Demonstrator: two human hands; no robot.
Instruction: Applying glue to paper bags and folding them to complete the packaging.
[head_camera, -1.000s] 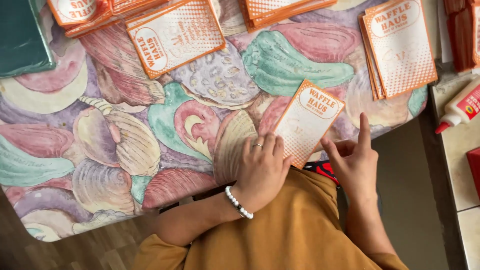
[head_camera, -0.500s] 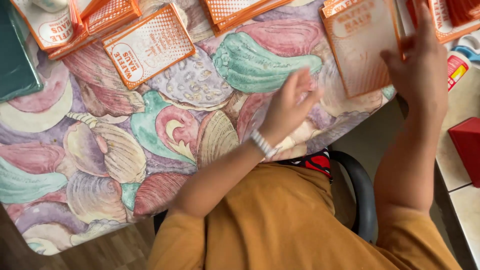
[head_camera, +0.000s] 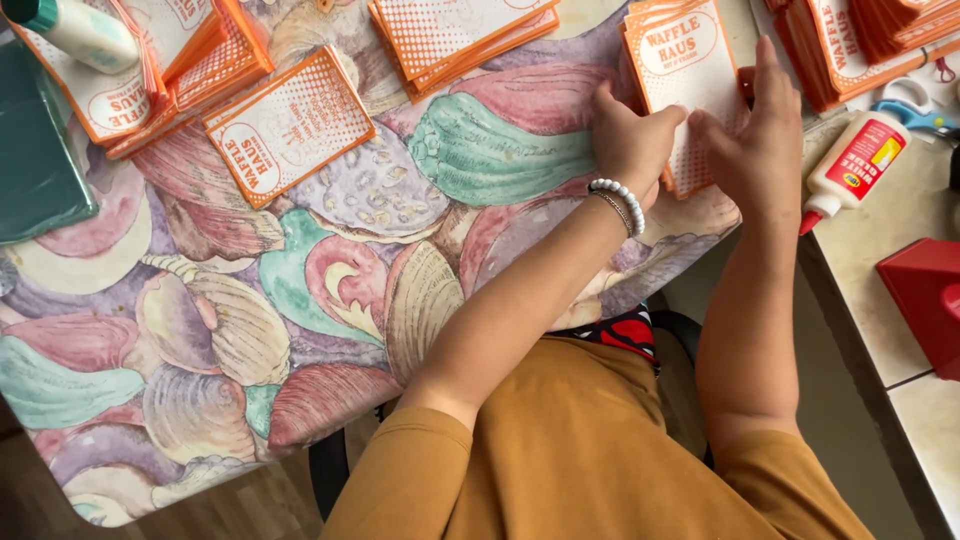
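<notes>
Shell-print tablecloth (head_camera: 300, 300), left hand (head_camera: 628, 140), right hand (head_camera: 765, 150) partly covering orange paper bags (head_camera: 680, 60)

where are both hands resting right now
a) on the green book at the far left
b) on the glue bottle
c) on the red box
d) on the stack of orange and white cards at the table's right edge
d: the left hand and the right hand both press on the stack of orange and white cards at the table's right edge, while the glue bottle lies untouched beside them.
</notes>
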